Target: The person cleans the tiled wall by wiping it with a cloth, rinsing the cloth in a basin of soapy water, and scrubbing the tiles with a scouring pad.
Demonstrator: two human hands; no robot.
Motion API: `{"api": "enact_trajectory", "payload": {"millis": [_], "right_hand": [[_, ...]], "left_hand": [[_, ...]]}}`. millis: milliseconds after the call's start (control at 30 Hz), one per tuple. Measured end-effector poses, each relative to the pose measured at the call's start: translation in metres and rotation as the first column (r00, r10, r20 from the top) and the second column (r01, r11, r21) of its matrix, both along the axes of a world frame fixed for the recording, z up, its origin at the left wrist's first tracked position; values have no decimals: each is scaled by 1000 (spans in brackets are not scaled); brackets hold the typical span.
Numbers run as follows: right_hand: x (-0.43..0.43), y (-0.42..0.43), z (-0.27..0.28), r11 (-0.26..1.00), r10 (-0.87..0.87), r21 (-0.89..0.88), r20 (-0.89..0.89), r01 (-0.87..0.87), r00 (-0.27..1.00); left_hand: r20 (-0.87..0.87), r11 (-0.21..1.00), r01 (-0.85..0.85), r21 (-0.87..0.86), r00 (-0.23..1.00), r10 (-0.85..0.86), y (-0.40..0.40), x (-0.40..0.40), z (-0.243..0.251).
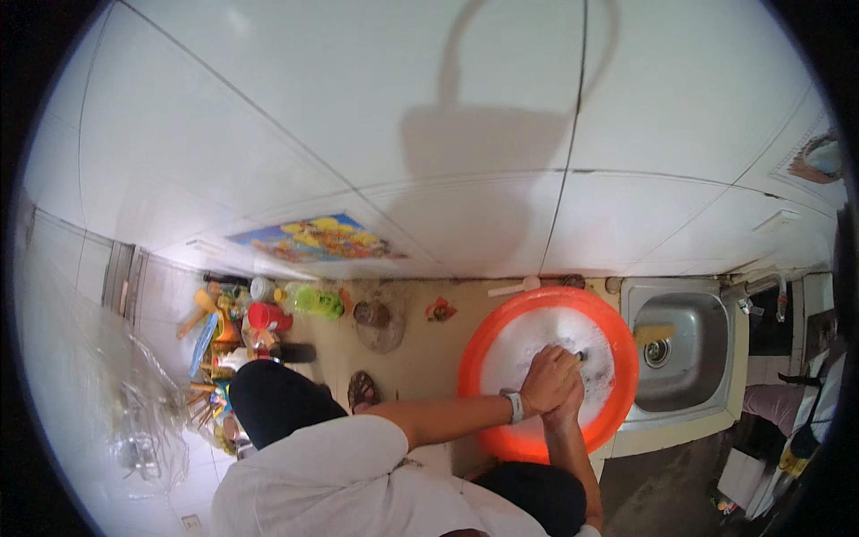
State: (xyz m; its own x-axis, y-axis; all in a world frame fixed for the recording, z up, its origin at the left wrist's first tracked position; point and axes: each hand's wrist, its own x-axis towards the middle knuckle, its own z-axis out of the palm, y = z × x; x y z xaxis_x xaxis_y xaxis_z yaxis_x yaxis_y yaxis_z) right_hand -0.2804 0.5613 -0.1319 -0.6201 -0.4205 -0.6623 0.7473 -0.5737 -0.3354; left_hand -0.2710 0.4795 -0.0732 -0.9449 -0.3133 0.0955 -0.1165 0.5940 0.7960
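Observation:
Both my hands meet above an orange plastic basin (pixel 626 376) filled with white suds. My left hand (pixel 547 377), with a light-banded watch (pixel 515 407) on its wrist, lies curled over the front of my right hand (pixel 569 404). A small dark-tipped thing (pixel 581 357), yellowish beside the tip, shows at the fingers' right edge above the foam; its kind is unclear. The overlapping hands hide what either one grips. Foam covers whatever lies lower in the basin.
A steel sink (pixel 698 369) with a yellowish piece (pixel 654 333) by its drain adjoins the basin on the right. A white-handled utensil (pixel 510 290) lies behind the basin. Leftward stand a green bottle (pixel 314 300), a red container (pixel 268 315) and a glass-like vessel (pixel 380 329).

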Motion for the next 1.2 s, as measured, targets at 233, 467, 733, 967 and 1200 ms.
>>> {"api": "enact_trajectory", "payload": {"millis": [233, 467, 733, 967, 1200], "right_hand": [[9, 5, 0, 993, 48, -110, 130, -33, 990], [12, 5, -4, 981, 117, -171, 162, -89, 980], [26, 21, -24, 909, 280, -360, 158, -209, 947], [-10, 12, 41, 982, 95, -154, -103, -111, 990], [-10, 78, -14, 860, 398, -220, -273, -460, 876]], "left_hand": [[158, 963, 268, 24, 950, -268, -13, -1, 7], [67, 869, 493, -43, 869, -490, -17, 3, -9], [48, 747, 652, -129, 757, -652, -30, 12, -6], [88, 716, -94, 691, 995, 46, -56, 20, -1], [100, -322, -140, 936, 985, -137, -79, 23, 11]]}}
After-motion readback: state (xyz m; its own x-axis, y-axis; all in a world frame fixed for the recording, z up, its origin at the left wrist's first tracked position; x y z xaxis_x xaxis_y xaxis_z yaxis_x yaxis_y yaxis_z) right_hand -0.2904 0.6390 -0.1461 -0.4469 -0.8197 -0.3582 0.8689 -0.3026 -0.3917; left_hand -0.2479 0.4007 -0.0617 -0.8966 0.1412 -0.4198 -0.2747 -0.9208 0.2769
